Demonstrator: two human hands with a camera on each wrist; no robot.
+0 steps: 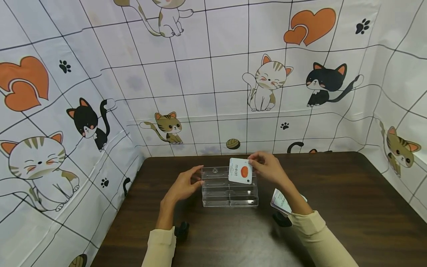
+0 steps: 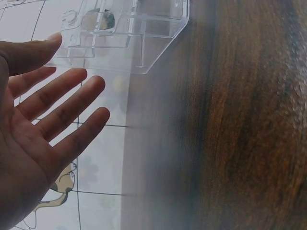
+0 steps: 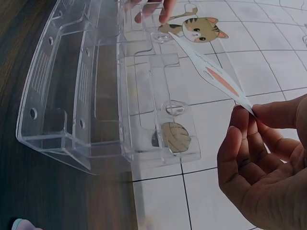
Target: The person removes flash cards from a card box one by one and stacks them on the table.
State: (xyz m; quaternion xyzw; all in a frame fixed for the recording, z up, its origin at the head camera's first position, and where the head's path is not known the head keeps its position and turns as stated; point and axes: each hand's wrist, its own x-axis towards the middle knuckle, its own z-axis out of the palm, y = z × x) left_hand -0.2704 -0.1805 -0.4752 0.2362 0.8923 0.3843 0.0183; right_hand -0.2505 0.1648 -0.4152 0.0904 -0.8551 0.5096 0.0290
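Note:
A clear plastic tiered holder (image 1: pixel 216 193) with several compartments stands on the dark wooden table. At its left end is my left hand (image 1: pixel 183 185), fingertips right at the edge; the left wrist view shows its fingers (image 2: pixel 72 108) extended and spread. My right hand (image 1: pixel 269 170) pinches a white flash card (image 1: pixel 235 171) by its edge between thumb and fingertips. The card reads "meat", bears a red-orange picture, and overlaps the back right tiers in the head view. Seen almost edge-on in the right wrist view, the card (image 3: pixel 211 72) slants above the holder's upper back.
Beneath my right forearm, a small stack of cards (image 1: pixel 279 202) lies on the table (image 1: pixel 333 193), partly hidden; its visible card reads "melon". Behind the table's far edge hangs a white grid-lined cloth (image 1: pixel 230 81) printed with cats and hearts.

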